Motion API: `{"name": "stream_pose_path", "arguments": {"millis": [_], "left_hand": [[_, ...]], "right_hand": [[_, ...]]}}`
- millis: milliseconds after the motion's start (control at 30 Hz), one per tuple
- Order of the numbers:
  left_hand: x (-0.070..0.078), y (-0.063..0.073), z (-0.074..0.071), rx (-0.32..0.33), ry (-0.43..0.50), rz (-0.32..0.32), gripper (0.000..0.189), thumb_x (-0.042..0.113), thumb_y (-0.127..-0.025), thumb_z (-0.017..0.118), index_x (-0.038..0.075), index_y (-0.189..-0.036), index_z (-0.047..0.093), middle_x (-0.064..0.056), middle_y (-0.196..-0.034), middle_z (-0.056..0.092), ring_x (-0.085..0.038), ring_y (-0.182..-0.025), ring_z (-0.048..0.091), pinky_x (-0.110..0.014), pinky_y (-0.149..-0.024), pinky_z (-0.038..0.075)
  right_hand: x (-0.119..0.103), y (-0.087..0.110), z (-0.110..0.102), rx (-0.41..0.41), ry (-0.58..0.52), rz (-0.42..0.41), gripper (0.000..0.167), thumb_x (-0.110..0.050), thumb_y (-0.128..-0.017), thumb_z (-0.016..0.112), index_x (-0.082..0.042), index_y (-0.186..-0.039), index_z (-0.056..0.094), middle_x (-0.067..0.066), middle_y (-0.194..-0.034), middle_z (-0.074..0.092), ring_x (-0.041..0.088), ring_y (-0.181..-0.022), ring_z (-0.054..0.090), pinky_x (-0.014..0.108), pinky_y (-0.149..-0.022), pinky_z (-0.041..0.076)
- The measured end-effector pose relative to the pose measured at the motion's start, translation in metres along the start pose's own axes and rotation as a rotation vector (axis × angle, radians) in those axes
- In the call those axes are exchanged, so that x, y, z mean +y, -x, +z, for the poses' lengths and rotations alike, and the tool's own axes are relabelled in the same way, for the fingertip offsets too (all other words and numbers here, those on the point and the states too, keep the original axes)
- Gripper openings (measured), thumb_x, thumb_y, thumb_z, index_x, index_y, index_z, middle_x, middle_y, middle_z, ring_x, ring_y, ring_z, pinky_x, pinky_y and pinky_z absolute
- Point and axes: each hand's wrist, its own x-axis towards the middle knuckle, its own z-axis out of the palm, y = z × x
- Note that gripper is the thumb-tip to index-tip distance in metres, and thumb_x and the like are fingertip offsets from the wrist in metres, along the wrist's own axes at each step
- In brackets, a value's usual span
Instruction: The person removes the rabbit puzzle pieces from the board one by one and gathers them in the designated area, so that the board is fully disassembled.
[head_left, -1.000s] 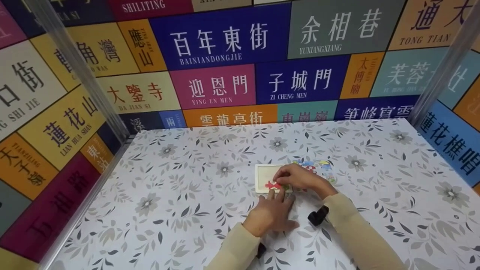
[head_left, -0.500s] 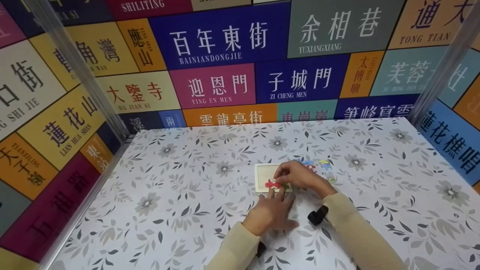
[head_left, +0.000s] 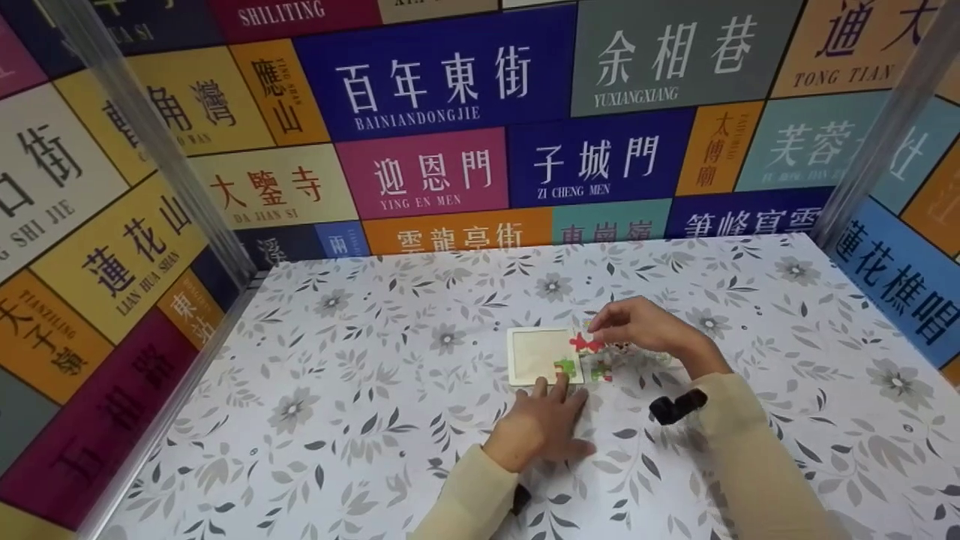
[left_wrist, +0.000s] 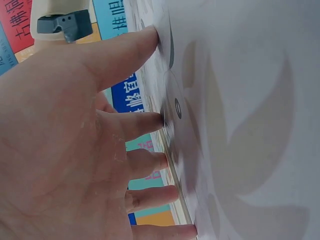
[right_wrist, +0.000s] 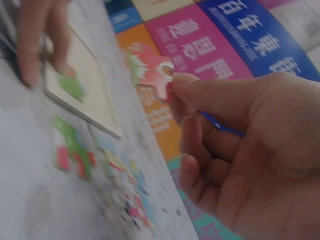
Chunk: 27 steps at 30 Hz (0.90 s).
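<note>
My right hand (head_left: 646, 328) pinches a red jigsaw piece (right_wrist: 149, 69) between thumb and index finger, raised above the tray's right side. The shallow wooden puzzle tray (head_left: 513, 361) lies flat, with a green and red jigsaw piece (head_left: 565, 368) in its near right corner. Fingertips of my left hand (head_left: 534, 429), spread and fairly straight, rest at the tray's near edge. Just right of the tray lies another green and red piece (right_wrist: 72, 150). More colourful pieces (right_wrist: 131, 197) lie beyond it, partly hidden under my right hand in the head view.
A white cloth with grey leaves and flowers covers the table (head_left: 360, 375). Coloured panels with lettering (head_left: 435, 90) rise behind and at both sides. Clear posts (head_left: 862, 157) stand at the back corners. Each wrist wears a black device (head_left: 677, 406).
My right hand has lifted the red piece out of the tray and moved right with it, uncovering the green piece in the corner. The left hand has stayed in place.
</note>
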Motion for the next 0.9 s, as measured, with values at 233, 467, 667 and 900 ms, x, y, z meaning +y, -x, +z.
{"name": "stream_pose_path", "arguments": {"millis": [233, 467, 667, 900], "left_hand": [[0.000, 0.001, 0.000, -0.003, 0.009, -0.006, 0.079, 0.064, -0.091, 0.059, 0.034, -0.158, 0.029, 0.001, -0.169, 0.021, -0.028, -0.155, 0.024, -0.050, -0.120, 0.032], [0.001, 0.001, -0.001, -0.008, 0.025, -0.014, 0.080, 0.064, -0.091, 0.059, 0.035, -0.158, 0.028, 0.001, -0.169, 0.019, -0.028, -0.155, 0.022, -0.050, -0.122, 0.030], [0.000, 0.001, -0.001, -0.007, 0.043, -0.019, 0.080, 0.064, -0.091, 0.059, 0.036, -0.158, 0.027, 0.002, -0.169, 0.018, -0.028, -0.156, 0.021, -0.050, -0.122, 0.029], [0.000, 0.001, 0.000, 0.018, 0.028, -0.004, 0.079, 0.063, -0.090, 0.061, 0.035, -0.157, 0.031, 0.000, -0.168, 0.023, -0.029, -0.155, 0.024, -0.050, -0.120, 0.032]], "right_hand": [[0.019, 0.016, -0.024, -0.051, 0.103, 0.102, 0.021, -0.021, -0.091, 0.073, -0.005, -0.104, 0.075, 0.005, -0.097, 0.075, 0.011, -0.080, 0.061, 0.030, -0.075, 0.049], [0.032, 0.020, -0.026, -0.107, 0.141, 0.151, 0.022, -0.020, -0.087, 0.077, -0.003, -0.101, 0.077, -0.005, -0.085, 0.073, 0.009, -0.072, 0.054, 0.024, -0.064, 0.045], [0.033, 0.017, -0.024, -0.114, 0.181, 0.194, 0.016, -0.016, -0.087, 0.076, -0.004, -0.098, 0.078, -0.009, -0.077, 0.068, 0.010, -0.069, 0.052, 0.026, -0.063, 0.043], [0.031, 0.020, -0.023, -0.119, 0.163, 0.232, 0.012, -0.014, -0.088, 0.074, -0.005, -0.096, 0.077, -0.006, -0.075, 0.065, 0.011, -0.066, 0.050, 0.027, -0.061, 0.043]]}}
